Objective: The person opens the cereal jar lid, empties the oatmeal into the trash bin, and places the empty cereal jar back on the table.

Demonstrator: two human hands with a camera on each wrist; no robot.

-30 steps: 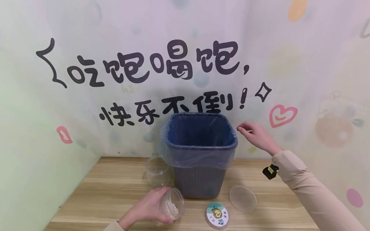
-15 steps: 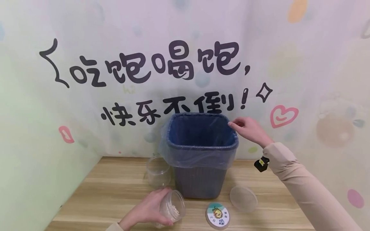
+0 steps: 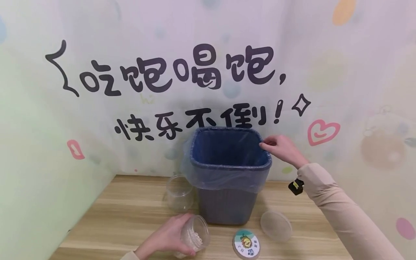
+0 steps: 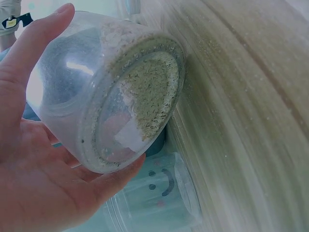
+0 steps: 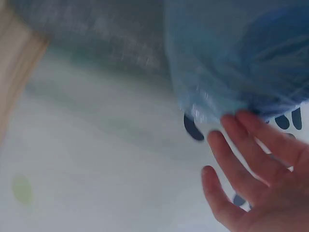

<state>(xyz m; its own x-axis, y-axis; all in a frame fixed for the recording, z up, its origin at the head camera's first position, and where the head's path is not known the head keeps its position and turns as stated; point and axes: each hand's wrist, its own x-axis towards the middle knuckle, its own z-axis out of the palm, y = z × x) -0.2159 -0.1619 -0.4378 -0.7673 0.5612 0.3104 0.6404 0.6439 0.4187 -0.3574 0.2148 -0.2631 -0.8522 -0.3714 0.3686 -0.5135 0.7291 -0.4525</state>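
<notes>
Front-left of the bin, the left hand curled round a tilted jar; steadiness seemed key, lest its grains spill. At the bin's right edge, the right hand had loosely extended fingers, visibly gripping nothing.

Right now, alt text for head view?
The left hand holds a tilted clear plastic jar of pale granules near a blue bin with a translucent liner, while the right hand is at the bin's right rim. A second clear jar stands left of the bin; a printed lid and a translucent lid lie on the wood-grain table.
</notes>
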